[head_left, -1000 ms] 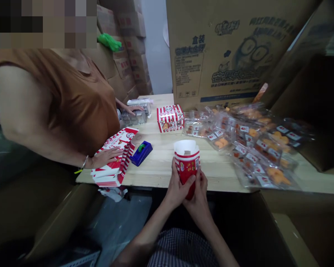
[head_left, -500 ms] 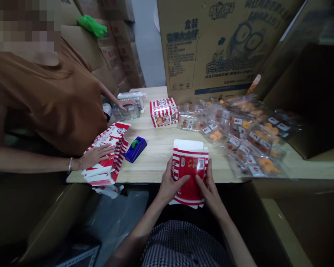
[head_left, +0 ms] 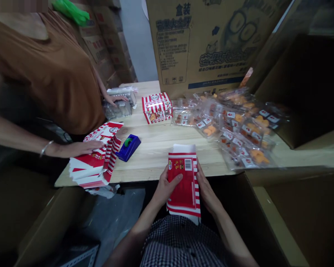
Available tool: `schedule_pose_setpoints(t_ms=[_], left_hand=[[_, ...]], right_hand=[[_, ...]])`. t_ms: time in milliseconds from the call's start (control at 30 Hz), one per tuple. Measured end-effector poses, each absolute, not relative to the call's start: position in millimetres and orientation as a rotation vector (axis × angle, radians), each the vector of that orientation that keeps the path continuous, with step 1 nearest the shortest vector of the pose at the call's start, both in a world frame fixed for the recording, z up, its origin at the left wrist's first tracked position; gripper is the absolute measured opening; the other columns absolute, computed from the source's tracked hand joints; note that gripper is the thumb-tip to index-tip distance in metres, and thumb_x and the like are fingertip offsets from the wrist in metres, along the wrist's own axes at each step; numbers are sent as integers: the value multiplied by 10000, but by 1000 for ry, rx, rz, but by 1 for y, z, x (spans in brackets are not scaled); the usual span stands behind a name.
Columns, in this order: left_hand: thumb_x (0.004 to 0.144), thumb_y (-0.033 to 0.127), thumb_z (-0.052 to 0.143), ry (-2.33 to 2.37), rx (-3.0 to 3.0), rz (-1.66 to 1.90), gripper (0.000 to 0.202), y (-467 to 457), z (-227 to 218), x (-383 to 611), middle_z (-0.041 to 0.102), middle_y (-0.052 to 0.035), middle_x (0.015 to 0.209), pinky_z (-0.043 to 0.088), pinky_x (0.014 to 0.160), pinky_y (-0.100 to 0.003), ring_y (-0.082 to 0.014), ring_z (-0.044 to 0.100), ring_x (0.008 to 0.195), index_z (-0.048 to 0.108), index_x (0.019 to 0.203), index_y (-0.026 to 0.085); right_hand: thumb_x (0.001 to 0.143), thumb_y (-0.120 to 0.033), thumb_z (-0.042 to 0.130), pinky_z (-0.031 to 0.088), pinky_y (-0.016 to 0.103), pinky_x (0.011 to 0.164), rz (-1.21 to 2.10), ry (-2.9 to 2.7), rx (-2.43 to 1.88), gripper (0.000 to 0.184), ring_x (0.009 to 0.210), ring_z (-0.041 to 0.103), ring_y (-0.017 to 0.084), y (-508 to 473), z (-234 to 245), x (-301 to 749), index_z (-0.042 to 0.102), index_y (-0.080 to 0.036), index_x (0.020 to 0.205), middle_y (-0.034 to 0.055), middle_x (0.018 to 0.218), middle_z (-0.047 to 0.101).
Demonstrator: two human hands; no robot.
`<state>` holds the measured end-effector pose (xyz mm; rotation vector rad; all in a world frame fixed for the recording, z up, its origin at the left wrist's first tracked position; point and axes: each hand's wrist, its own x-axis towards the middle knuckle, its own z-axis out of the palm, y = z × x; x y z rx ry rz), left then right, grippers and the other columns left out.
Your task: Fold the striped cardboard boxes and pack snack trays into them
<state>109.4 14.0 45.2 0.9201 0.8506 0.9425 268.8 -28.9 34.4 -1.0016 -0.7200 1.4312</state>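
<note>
Red-striped carton (head_left: 183, 194), flatter half-second ago, now shows side panel (head_left: 197, 198); likely squaring up. Grip: left hand (head_left: 164, 188), right hand (head_left: 208, 191) pinching carton between.

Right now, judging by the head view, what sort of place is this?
Probably a packing workroom: a red striped carton in hand, a blue tape dispenser and a pile of clear plastic packs on the wooden table.

Held carton (head_left: 180, 191) — red, side striped red-and-white; tape dispenser (head_left: 131, 150) — blue.
</note>
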Motion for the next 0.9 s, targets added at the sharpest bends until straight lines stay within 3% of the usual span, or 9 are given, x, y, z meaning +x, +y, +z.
schedule_pose_setpoints(t_ms=[167,267,467,633,767,900], left_hand=[[843,323,747,789,959,931,719,3,48,107,561,-119,1456,468,1095,-449,-290,583,1287,407,1473,254],[932,371,630,722,931,906,615,0,46,103,462,-91,1548,386,1170,-428,-275,471,1399,401,1495,272],[941,367,616,697,933,885,640,2,41,99,476,-73,1535,388,1162,-463,-285,496,1374,356,1522,306],[951,383,593,718,1082,814,617,3,43,96,455,-75,1550,365,1179,-448,-276,462,1398,375,1518,273],[963,415,562,849,1223,869,548,2,44,91,506,-84,1509,349,1182,-436,-270,480,1379,458,1471,237],[974,441,531,913,1324,995,505,5,43,88,579,-111,1432,385,1139,-427,-280,542,1303,527,1423,211]], right_hand=[[896,-456,695,394,498,1158,1514,-544,-909,667,1404,474,272,-33,28,272,415,-390,1498,-2,1523,505],[866,-443,735,425,463,1142,1510,-480,-959,635,1384,499,263,-38,22,278,492,-380,1449,0,1483,553],[887,-512,683,479,410,1100,1554,-391,-1035,532,1354,536,225,-45,14,279,542,-407,1388,-30,1456,582],[806,-520,760,547,408,1016,1493,-343,-1119,708,1296,591,256,-45,12,275,481,-402,1447,6,1435,603],[790,-577,744,526,422,1037,1397,-413,-1239,821,1378,500,301,-47,9,273,401,-380,1509,23,1522,509],[710,-678,755,359,422,1181,1286,-542,-1362,898,1498,287,317,-38,-4,273,456,-347,1490,-13,1579,421]])
